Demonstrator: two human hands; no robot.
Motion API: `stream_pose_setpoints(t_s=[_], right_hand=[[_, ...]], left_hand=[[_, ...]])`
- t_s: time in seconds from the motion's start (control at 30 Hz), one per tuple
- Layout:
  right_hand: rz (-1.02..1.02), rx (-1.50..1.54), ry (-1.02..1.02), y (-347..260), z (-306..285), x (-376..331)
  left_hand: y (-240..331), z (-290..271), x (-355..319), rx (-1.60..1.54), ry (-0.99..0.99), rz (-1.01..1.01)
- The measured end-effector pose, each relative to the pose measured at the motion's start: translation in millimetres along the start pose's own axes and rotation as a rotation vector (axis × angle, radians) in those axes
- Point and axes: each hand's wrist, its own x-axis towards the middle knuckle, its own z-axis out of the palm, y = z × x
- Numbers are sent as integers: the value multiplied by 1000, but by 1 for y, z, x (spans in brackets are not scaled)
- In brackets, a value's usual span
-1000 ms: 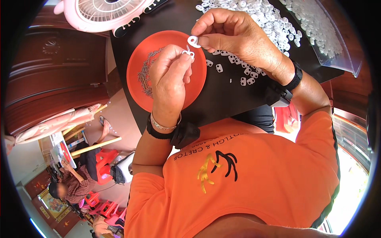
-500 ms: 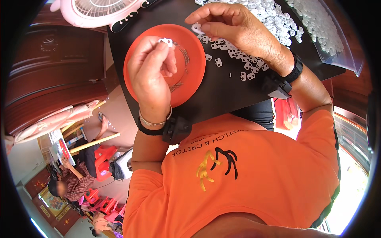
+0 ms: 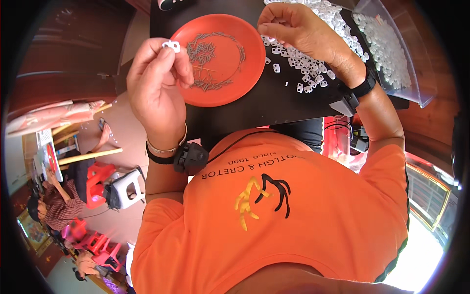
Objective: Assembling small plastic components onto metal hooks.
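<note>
A small white plastic clip (image 3: 171, 46) is pinched in the left hand (image 3: 157, 88), upper left of the frame; the right hand (image 3: 298, 29) is closed over a pile of white plastic clips (image 3: 303, 63), upper right. The pinched clip could be dropped by a loosened pinch.

A bare strip of the black table (image 3: 274, 105) lies open between the orange plate (image 3: 245, 63) and the person's chest. Scattered white plastic pieces (image 3: 306, 66) crowd the surface just right of the plate, under the right hand (image 3: 298, 29). A clear tray (image 3: 413, 73) walls off the far right edge. The left hand (image 3: 156, 85), pinching a white piece (image 3: 171, 46), hangs beyond the table's left edge.
</note>
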Motion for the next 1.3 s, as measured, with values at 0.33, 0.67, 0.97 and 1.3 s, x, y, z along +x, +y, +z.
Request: stream_pose_setpoints(t_s=[0.33,0.67,0.97,1.3], right_hand=[[-417,-814,-72,20,56,35],[-734,-1015,-125,19,73,64],[-310,-1149,-262,19,60,60],[-153,-395,42,16,9,26]], left_hand=[[-18,-37,-42,95,166,-172],[-28,-57,-48,14,196,-302],[-36,-51,-15,-67,102,-436],[-30,-23,40,-238,-40,-359]])
